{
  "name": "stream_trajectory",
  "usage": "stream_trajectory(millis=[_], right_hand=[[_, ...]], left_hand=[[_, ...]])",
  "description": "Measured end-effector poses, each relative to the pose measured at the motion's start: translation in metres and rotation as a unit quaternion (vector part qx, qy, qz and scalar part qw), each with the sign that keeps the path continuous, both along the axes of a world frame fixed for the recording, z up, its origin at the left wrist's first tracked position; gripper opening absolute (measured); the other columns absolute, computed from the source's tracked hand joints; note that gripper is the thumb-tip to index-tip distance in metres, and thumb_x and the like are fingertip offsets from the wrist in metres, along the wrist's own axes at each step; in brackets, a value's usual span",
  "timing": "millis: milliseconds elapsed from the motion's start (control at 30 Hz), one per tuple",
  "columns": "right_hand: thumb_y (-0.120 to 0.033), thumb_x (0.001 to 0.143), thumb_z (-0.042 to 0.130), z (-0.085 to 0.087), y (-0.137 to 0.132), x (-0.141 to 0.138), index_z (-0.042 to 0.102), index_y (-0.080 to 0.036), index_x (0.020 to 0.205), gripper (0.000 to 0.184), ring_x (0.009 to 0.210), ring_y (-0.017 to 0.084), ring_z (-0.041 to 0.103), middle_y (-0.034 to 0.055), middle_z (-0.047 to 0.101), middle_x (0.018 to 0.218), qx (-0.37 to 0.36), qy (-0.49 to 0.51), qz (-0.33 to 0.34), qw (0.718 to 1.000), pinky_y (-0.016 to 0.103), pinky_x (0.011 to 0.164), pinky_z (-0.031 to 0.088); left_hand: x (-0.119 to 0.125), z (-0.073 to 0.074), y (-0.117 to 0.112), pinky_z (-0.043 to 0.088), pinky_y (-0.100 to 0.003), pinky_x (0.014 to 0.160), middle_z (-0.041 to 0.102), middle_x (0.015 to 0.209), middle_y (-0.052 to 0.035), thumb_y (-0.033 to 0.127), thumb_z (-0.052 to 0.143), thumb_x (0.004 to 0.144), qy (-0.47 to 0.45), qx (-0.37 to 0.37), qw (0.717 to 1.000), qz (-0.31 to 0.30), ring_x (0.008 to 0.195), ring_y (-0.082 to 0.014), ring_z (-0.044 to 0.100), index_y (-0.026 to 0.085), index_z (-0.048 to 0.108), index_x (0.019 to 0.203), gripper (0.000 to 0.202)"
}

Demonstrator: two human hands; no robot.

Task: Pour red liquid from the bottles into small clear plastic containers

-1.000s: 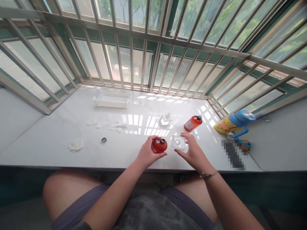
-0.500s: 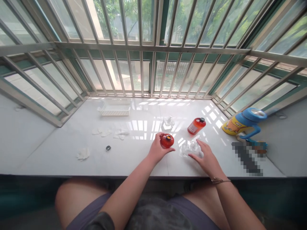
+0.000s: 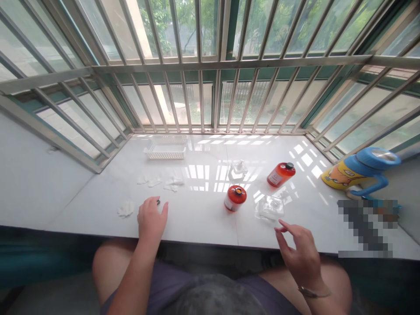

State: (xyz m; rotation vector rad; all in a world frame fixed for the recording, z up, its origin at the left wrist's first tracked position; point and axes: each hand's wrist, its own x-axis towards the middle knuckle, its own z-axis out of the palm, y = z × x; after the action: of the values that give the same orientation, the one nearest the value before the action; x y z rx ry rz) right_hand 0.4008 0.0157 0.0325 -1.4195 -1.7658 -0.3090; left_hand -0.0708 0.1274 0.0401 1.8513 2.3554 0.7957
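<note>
My left hand [image 3: 152,221] is at the small black cap [image 3: 158,202] on the left of the table, thumb and fingers apart around it. The fingers partly hide the cap, and I see no firm grip. My right hand [image 3: 300,247] hovers by the table's front edge, thumb and fingertips brought together with nothing visible in them. Just beyond it is a clear square glass bottle [image 3: 271,207]. Between the hands an uncapped red bottle [image 3: 235,198] stands upright on the table. Behind are another red bottle [image 3: 281,174], with a black cap, and a second clear glass bottle [image 3: 238,169].
A white perforated basket [image 3: 166,154] sits at the back left. Several crumpled white tissues [image 3: 173,181] lie on the left, with one more tissue [image 3: 125,209] nearer the front. At right is a blue and yellow flask [image 3: 357,170] beside a blurred-out dark item. Metal bars line the window.
My left hand has let go of the red bottle, now standing on the table, and moved left to the black cap. My right hand has drawn back from the clear glass bottle, its fingertips closing.
</note>
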Motion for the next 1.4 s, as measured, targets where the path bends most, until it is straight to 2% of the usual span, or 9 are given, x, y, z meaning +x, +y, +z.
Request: stream_trajectory(millis=[233, 633, 667, 767, 867, 967, 1100, 1267, 1400], right_hand=[[-0.012, 0.098, 0.07, 0.005, 0.002, -0.061, 0.061, -0.03, 0.148, 0.054, 0.095, 0.03, 0.076, 0.0087, 0.077, 0.106, -0.032, 0.028, 0.131, 0.991, 0.053, 0.086, 0.066], [-0.008, 0.101, 0.06, 0.008, -0.01, -0.103, 0.065, -0.027, 0.132, 0.037, 0.09, 0.025, 0.071, 0.0081, 0.074, 0.105, -0.139, 0.084, 0.243, 0.956, 0.045, 0.079, 0.066], [-0.008, 0.101, 0.06, 0.011, -0.01, -0.106, 0.065, -0.027, 0.131, 0.036, 0.09, 0.025, 0.071, 0.0082, 0.074, 0.106, -0.144, 0.098, 0.248, 0.953, 0.044, 0.079, 0.066], [-0.009, 0.103, 0.06, 0.024, -0.005, -0.116, 0.064, -0.027, 0.133, 0.036, 0.095, 0.025, 0.072, 0.0095, 0.074, 0.109, -0.15, 0.14, 0.254, 0.945, 0.042, 0.081, 0.066], [-0.013, 0.103, 0.065, 0.041, 0.005, -0.125, 0.061, -0.027, 0.144, 0.043, 0.11, 0.027, 0.072, 0.0118, 0.074, 0.121, -0.145, 0.165, 0.241, 0.945, 0.046, 0.094, 0.065], [-0.018, 0.101, 0.073, 0.055, 0.016, -0.13, 0.056, -0.028, 0.151, 0.054, 0.12, 0.029, 0.069, 0.0117, 0.073, 0.133, -0.13, 0.179, 0.229, 0.948, 0.05, 0.103, 0.062], [-0.019, 0.099, 0.076, 0.066, 0.029, -0.132, 0.064, -0.031, 0.14, 0.045, 0.11, 0.028, 0.071, 0.0075, 0.078, 0.122, -0.107, 0.2, 0.225, 0.948, 0.048, 0.096, 0.063], [-0.014, 0.101, 0.073, 0.073, 0.046, -0.12, 0.068, -0.032, 0.129, 0.033, 0.103, 0.027, 0.072, 0.0048, 0.08, 0.112, -0.078, 0.174, 0.217, 0.957, 0.047, 0.091, 0.062], [-0.017, 0.101, 0.073, 0.075, 0.072, -0.104, 0.07, -0.032, 0.127, 0.03, 0.108, 0.028, 0.072, 0.0055, 0.079, 0.116, -0.037, 0.159, 0.153, 0.975, 0.05, 0.095, 0.061]], left_hand=[[-0.025, -0.009, 0.016, 0.049, -0.055, 0.115, 0.073, 0.133, -0.0187, 0.046, 0.053, 0.095, -0.049, -0.074, 0.996, 0.016, 0.123, -0.0398, 0.065, 0.015, 0.069, 0.126, 0.046], [0.024, 0.003, 0.008, 0.06, -0.051, 0.105, 0.08, 0.113, -0.0114, 0.054, 0.065, 0.091, -0.278, -0.09, 0.955, -0.04, 0.107, -0.0314, 0.076, 0.021, 0.071, 0.116, 0.041], [0.038, 0.007, 0.002, 0.061, -0.046, 0.105, 0.08, 0.116, -0.0099, 0.057, 0.065, 0.092, -0.327, -0.089, 0.939, -0.065, 0.11, -0.028, 0.077, 0.022, 0.07, 0.117, 0.043], [0.083, 0.021, -0.017, 0.059, -0.047, 0.111, 0.079, 0.117, -0.0107, 0.053, 0.087, 0.082, -0.628, -0.117, 0.76, -0.12, 0.111, -0.0252, 0.076, 0.019, 0.069, 0.113, 0.049], [0.122, 0.036, -0.035, 0.059, -0.041, 0.11, 0.078, 0.113, -0.008, 0.043, 0.098, 0.077, -0.752, -0.182, 0.62, -0.132, 0.104, -0.0199, 0.076, 0.019, 0.069, 0.114, 0.053], [0.148, 0.046, -0.046, 0.06, -0.032, 0.099, 0.078, 0.109, -0.0059, 0.036, 0.1, 0.079, -0.796, -0.233, 0.541, -0.139, 0.097, -0.0162, 0.076, 0.02, 0.067, 0.118, 0.053], [0.166, 0.051, -0.053, 0.058, -0.022, 0.081, 0.075, 0.102, -0.0043, 0.034, 0.096, 0.084, -0.82, -0.257, 0.485, -0.163, 0.092, -0.0141, 0.073, 0.018, 0.067, 0.113, 0.044], [0.175, 0.05, -0.048, 0.059, -0.031, 0.095, 0.073, 0.112, -0.0064, 0.041, 0.089, 0.091, -0.813, -0.224, 0.507, -0.179, 0.097, -0.0152, 0.072, 0.019, 0.068, 0.111, 0.037], [0.175, 0.038, -0.029, 0.054, -0.047, 0.115, 0.07, 0.128, -0.0096, 0.048, 0.085, 0.092, -0.682, -0.093, 0.686, -0.235, 0.126, -0.0269, 0.066, 0.022, 0.069, 0.119, 0.041]])
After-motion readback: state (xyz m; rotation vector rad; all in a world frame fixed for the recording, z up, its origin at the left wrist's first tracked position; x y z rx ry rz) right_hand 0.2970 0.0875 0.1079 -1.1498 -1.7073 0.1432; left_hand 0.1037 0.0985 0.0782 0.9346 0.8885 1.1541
